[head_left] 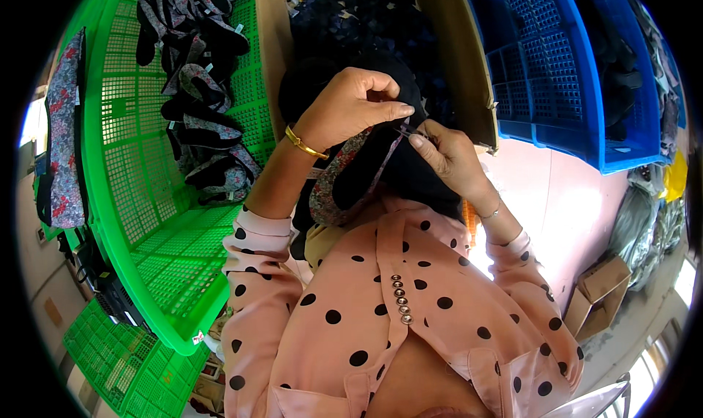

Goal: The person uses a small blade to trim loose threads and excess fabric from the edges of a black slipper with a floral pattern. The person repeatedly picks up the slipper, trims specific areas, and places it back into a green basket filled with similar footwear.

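In front of my chest my left hand (pixel 351 109) is closed, thumb and forefinger pinched together. What lies between those fingertips is too small to make out. Close by on the right, my right hand (pixel 452 158) grips a small thin-tipped metal tool (pixel 407 132), its tips pointing left at a narrow fabric edge. Below both hands hangs a floral and black fabric piece (pixel 338 178), partly hidden by my left wrist. Black cloth (pixel 428 175) lies behind and under it, across my lap.
A cardboard box (pixel 472 74) with dark fabric scraps stands just ahead. On the left, a green crate (pixel 146 220) holds several floral and black pieces (pixel 205 88). Blue crates (pixel 538 74) stand at the right, with a small open carton (pixel 599 293) lower down on the floor.
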`<state>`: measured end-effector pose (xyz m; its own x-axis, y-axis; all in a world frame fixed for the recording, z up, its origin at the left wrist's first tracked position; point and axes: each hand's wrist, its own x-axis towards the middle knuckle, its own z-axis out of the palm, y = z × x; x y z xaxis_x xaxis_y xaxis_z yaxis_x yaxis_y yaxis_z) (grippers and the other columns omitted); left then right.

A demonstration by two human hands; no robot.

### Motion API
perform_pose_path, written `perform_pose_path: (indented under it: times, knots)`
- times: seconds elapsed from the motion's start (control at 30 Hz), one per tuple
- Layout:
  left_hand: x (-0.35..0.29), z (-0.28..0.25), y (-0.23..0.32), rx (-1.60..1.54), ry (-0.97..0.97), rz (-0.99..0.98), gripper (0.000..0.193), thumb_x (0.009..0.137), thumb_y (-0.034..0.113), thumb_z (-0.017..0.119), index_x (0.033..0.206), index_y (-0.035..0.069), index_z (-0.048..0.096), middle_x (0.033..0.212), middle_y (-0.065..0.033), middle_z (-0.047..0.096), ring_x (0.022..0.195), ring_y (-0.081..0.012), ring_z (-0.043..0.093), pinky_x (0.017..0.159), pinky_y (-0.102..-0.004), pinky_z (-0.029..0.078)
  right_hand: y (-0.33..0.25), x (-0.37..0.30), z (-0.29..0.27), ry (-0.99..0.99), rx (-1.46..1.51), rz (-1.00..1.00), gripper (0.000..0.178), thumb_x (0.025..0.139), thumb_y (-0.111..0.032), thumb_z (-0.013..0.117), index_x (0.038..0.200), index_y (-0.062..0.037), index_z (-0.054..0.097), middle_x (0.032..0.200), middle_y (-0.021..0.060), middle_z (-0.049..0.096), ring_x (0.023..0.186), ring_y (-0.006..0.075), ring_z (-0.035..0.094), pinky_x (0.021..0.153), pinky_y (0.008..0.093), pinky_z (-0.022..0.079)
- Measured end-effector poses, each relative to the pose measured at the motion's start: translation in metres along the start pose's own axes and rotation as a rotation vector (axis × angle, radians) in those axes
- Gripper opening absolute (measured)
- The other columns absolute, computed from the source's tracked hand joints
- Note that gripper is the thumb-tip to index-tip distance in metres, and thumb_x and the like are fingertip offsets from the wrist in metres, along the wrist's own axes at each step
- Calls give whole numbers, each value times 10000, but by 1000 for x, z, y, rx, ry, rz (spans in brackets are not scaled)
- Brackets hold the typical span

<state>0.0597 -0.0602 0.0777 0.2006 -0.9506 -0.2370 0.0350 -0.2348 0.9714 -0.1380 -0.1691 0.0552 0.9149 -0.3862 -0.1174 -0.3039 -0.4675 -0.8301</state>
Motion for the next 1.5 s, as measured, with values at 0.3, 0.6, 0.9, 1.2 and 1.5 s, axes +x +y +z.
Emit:
perform_pose_path:
  times: [0.3, 0.6, 0.9, 1.2, 1.5]
  knots:
    - [2, 5, 1, 132, 69, 94, 186, 851, 94, 733, 747, 21, 598, 665, 80, 486, 618, 6, 407, 528, -178, 335, -8, 9, 6, 114, -189, -52, 374, 919, -370, 633, 731, -50, 586, 600, 191, 523, 562, 376, 557, 493, 407, 426]
    - [-21, -5, -13, 941, 969, 424, 265, 781, 150, 777, 995, 38, 669, 958, -72, 684, 826, -229, 600, 774, -334, 461, 15, 14, -4, 116, 516, 164, 437, 1013, -404, 490, 790, -32, 541, 615, -29, 433, 556, 56, 396, 522, 209, 338]
    - [-56, 51, -28, 1159, 775, 572, 223, 746, 141, 766, 964, 145, 717, 903, 29, 629, 845, -174, 565, 731, -309, 437, 9, 26, 24, 165, 563, 33, 356, 986, -344, 567, 923, 6, 595, 644, -7, 498, 571, 66, 445, 531, 210, 371]
    - [-59, 32, -43, 895, 719, 593, 142, 780, 38, 681, 914, 85, 683, 931, -7, 632, 787, -192, 590, 737, -324, 459, 6, 48, 30, 127, 53, -17, 370, 918, -417, 630, 988, -54, 648, 644, 119, 630, 576, 278, 635, 524, 331, 473]
    - [-94, 69, -54, 572, 1127, 345, 146, 837, 88, 704, 966, 55, 644, 980, -63, 626, 839, -232, 545, 744, -329, 447, 8, 52, 36, 110, 11, -37, 372, 919, -418, 627, 968, -49, 650, 639, 121, 630, 584, 283, 638, 539, 346, 480]
